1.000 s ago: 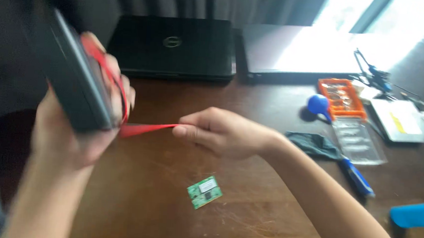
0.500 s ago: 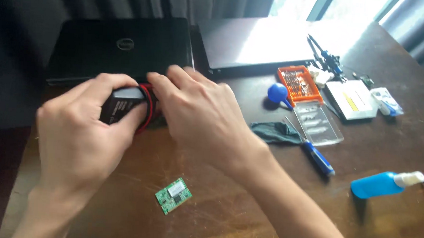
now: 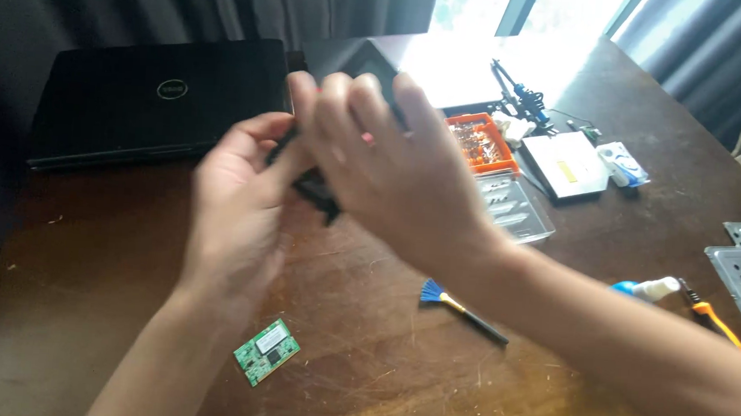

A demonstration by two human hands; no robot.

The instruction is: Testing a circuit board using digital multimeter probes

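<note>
1. Black flat device [image 3: 320,188], blurred, with a trace of red band on it; held above the wooden table [image 3: 82,302], in front of the closed black laptop [image 3: 158,101]
2. Left hand [image 3: 238,200]: cupped under the device
3. Right hand [image 3: 382,162]: fingers curled over its top
4. Risk, judged: a slipped grip could drop it onto the green circuit card [image 3: 266,352] or the small brush [image 3: 463,308] below
</note>
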